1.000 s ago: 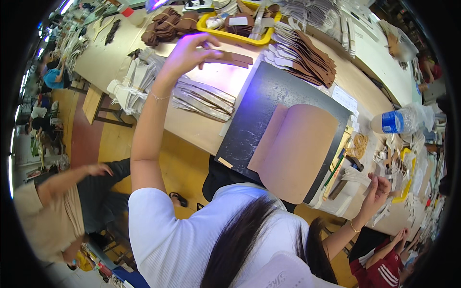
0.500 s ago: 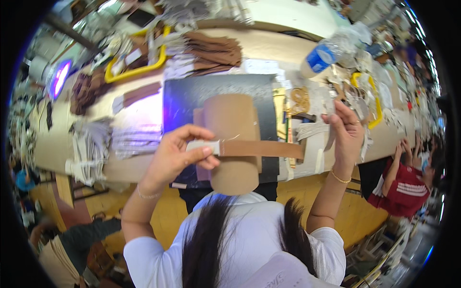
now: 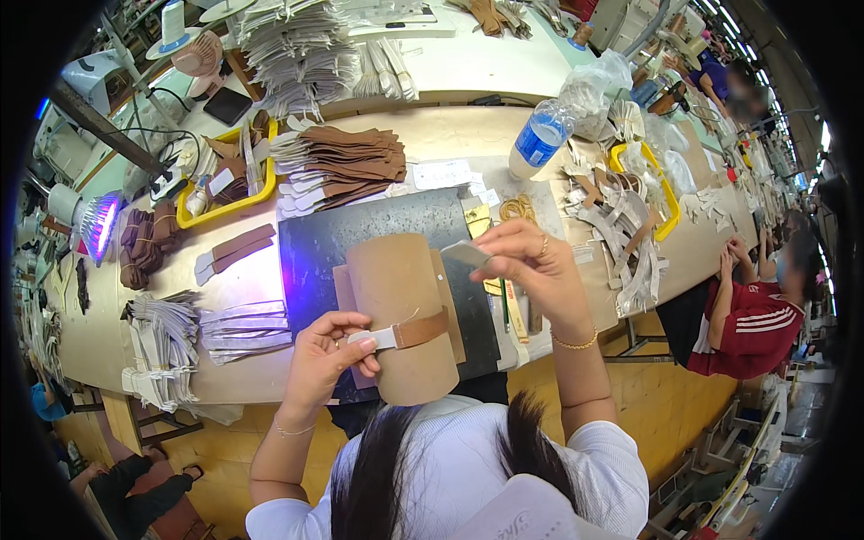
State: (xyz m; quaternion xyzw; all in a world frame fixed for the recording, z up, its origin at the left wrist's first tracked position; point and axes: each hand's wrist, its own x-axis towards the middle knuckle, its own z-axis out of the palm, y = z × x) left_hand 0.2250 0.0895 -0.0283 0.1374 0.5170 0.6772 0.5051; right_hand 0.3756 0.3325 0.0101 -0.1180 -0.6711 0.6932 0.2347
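The bench (image 3: pixel 441 135) crosses my whole view, its far ends bending away toward the dark rim, where machines and people are too blurred for me to make out. Low in the middle, the wearer's white shirt (image 3: pixel 432 450) is cut off by the bottom edge, and two locks of hair fall across it. The black mat (image 3: pixel 396 216) lies on the bench, much of its middle hidden under a curved brown form (image 3: pixel 400 279); I can't see into the form or what props it.

Both forearms rise from below, elbows bent. The right hand (image 3: pixel 531 265) is lifted over the mat's right side, its wrist bent so the fingers point left. The left hand (image 3: pixel 328 355) sits lower, at the form's left flank, thumb on top and fingers bent toward it.

The brown strap (image 3: pixel 421 329) lies across the form's near part and drops from my sight at the right flank. Its white tab (image 3: pixel 385 338) is in the left grip, closed in a pinch that covers the tip. The right grip is also pinched, on a small pale piece (image 3: pixel 465 254) held clear of the form; the fingers mask its far end, and I can't tell whether it joins the strap.
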